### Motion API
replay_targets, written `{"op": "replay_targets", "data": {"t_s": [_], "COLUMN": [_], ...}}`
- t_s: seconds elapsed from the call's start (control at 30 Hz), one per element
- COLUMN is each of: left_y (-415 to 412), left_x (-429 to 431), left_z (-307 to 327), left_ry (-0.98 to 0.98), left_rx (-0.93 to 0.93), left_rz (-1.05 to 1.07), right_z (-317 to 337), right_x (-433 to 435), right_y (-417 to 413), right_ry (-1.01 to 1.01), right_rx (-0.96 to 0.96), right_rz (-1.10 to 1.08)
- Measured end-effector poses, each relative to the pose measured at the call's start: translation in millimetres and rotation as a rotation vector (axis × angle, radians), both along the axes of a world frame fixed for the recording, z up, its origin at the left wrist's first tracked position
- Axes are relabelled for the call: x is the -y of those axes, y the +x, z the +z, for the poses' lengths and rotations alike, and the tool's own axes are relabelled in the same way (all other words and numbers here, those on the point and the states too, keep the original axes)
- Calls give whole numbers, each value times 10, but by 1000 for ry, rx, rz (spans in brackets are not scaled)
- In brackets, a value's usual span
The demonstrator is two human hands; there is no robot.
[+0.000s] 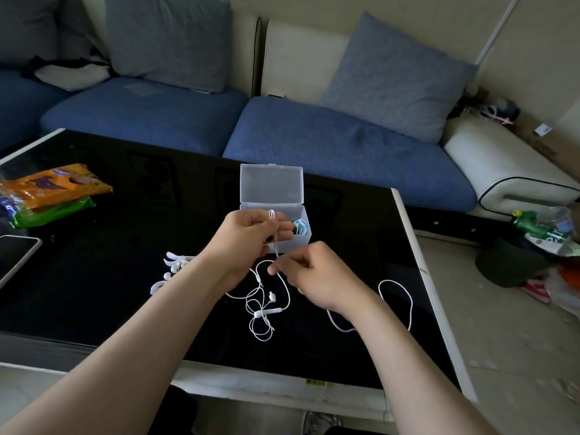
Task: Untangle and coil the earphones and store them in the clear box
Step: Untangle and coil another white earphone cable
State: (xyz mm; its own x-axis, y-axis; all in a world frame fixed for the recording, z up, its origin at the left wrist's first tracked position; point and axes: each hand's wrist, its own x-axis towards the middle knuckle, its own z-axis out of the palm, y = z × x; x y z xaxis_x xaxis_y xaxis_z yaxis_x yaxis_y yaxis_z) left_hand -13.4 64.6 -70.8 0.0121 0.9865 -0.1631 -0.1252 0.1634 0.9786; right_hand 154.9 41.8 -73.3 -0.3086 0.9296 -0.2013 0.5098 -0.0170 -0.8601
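White wired earphones lie in loose tangled loops on the black table, with one long loop trailing right past my right wrist. My left hand grips a small wound bundle of the white cord just in front of the clear box. My right hand pinches the cord a little lower, below and right of the left hand. The clear box stands open, lid upright, directly behind my hands. A coiled light-blue earphone sits inside it.
Several white plastic pieces lie left of my left forearm. Orange and green snack packets and a phone occupy the table's left side. A blue sofa runs behind the table. Bags and bottles clutter the floor at right.
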Motion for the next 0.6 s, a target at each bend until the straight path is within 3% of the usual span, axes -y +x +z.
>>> {"op": "replay_targets", "data": {"t_s": [0.13, 0.23, 0.4, 0.6], "left_y": [-60, -88, -47, 26], "left_x": [4, 45, 121, 157], "left_z": [-36, -41, 51, 155], "left_ry": [76, 75, -15, -39], "left_rx": [-345, -529, -426, -94], "left_rz": [-65, -249, -468, -515], "right_z": [69, 116, 127, 74], "right_x": [33, 9, -53, -118], "right_y": [-34, 35, 230, 274], "right_ry": [-68, 154, 381, 191], "right_rx": [-181, -127, -87, -99], "right_rz": [-13, -136, -413, -425]}}
